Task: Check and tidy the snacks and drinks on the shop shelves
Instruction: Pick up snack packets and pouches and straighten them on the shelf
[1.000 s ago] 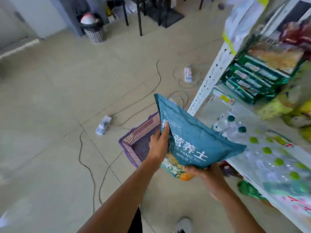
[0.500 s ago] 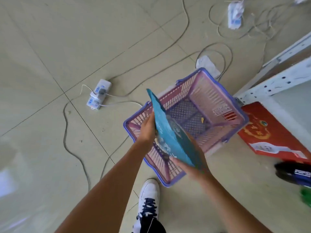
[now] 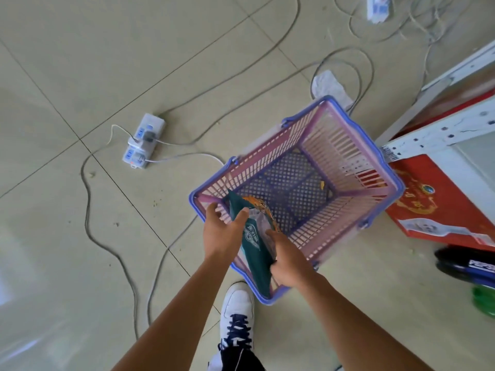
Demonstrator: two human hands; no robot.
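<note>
A teal snack bag (image 3: 254,246) stands on edge inside the near corner of a pink and purple shopping basket (image 3: 356,145) on the floor. My left hand (image 3: 223,231) holds the bag's left side, thumb curled over its top edge. My right hand (image 3: 288,259) grips its right side lower down. Apart from the bag, the basket holds only a small orange scrap on its mesh floor.
A white shelf frame (image 3: 439,132) stands at the right with a red box (image 3: 439,199) under it. A dark cola bottle (image 3: 466,266) and a green bottle (image 3: 484,299) lie at the right edge. A power strip (image 3: 143,140) and several cables cross the tiled floor. My white shoe (image 3: 238,311) is below the basket.
A second ago I held the bag up by the shelf. Since then my view has dropped to the floor and both hands have lowered the bag into the basket's near corner.
</note>
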